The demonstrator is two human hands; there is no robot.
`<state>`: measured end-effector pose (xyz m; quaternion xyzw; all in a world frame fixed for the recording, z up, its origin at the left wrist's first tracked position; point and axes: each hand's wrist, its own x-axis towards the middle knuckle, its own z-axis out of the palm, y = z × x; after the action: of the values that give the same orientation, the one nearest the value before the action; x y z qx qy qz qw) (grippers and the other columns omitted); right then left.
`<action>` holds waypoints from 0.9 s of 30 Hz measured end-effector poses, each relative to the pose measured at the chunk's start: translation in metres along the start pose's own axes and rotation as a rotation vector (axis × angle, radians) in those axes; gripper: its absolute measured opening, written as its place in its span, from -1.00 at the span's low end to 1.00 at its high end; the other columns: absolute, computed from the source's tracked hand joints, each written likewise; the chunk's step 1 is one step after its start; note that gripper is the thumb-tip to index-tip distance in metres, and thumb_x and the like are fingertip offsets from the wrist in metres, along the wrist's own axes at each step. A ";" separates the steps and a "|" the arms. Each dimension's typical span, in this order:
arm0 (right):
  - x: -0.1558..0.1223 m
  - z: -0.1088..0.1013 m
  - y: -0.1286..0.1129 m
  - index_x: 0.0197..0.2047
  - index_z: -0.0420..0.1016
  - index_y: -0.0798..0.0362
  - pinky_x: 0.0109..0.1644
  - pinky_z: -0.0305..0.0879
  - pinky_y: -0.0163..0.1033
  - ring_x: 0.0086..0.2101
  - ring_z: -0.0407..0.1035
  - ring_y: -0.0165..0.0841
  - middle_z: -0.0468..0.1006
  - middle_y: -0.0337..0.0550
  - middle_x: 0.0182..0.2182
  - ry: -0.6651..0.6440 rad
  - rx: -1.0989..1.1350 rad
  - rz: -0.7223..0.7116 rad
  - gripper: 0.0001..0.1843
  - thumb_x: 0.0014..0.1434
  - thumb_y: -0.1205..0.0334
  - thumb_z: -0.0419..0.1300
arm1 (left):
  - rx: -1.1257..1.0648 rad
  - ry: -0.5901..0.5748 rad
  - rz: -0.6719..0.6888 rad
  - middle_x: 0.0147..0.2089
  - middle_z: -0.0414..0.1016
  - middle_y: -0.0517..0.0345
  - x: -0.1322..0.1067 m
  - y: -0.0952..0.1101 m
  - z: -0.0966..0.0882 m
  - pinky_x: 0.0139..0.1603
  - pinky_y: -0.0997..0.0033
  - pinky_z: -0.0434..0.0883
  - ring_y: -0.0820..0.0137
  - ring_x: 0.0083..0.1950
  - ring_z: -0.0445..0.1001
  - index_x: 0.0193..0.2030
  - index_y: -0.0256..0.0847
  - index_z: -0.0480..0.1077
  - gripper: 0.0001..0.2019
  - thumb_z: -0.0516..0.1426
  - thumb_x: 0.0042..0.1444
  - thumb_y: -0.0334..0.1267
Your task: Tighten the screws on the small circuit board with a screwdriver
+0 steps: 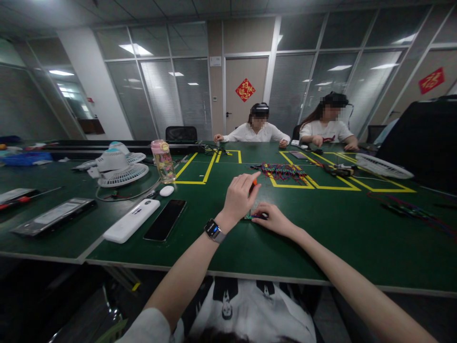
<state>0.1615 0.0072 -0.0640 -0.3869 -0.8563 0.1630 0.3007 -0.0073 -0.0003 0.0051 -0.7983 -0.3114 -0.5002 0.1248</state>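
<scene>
My left hand (240,193), with a watch (214,229) on its wrist, is raised over the table and closed around a screwdriver (254,183). Only part of its orange handle shows between the fingers. Below it, a small green circuit board (247,217) lies at the fingertips of my right hand (272,218). That hand rests on the green tabletop (321,252), its fingers pinching the board's edge and a dark part or wires beside it. My fingers hide most of the board, and the screwdriver's tip is too small to make out.
Ahead lies a bundle of wired boards (282,171) by yellow tape (293,186). To the left are a phone (165,220), a white power bank (132,221), a bottle (163,162) and a fan (121,166). Two people (257,128) sit opposite. More wired boards (403,209) lie right.
</scene>
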 end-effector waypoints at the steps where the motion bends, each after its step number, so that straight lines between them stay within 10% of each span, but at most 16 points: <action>1: 0.000 0.000 0.001 -0.32 0.57 0.08 -0.25 0.32 -0.23 -0.35 0.38 -0.31 0.49 -0.13 -0.40 0.004 0.000 -0.002 -0.92 0.07 0.29 0.28 | 0.023 0.009 0.008 -0.18 0.43 0.04 0.000 0.000 0.000 -0.09 0.31 0.34 0.32 -0.14 0.37 0.07 -0.25 0.32 -0.72 -0.02 0.29 -0.21; 27: -0.001 0.004 0.003 -0.29 0.57 0.09 -0.27 0.32 -0.27 -0.37 0.38 -0.35 0.47 -0.15 -0.39 0.029 0.057 -0.019 -0.90 0.08 0.32 0.26 | 0.116 0.036 0.126 -0.07 0.43 -0.05 -0.002 -0.001 0.001 -0.05 0.29 0.34 0.30 -0.06 0.37 0.13 -0.32 0.28 -0.67 -0.09 0.28 -0.36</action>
<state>0.1607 0.0082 -0.0686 -0.3721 -0.8505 0.1789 0.3257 -0.0080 0.0003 0.0028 -0.7987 -0.2867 -0.4866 0.2077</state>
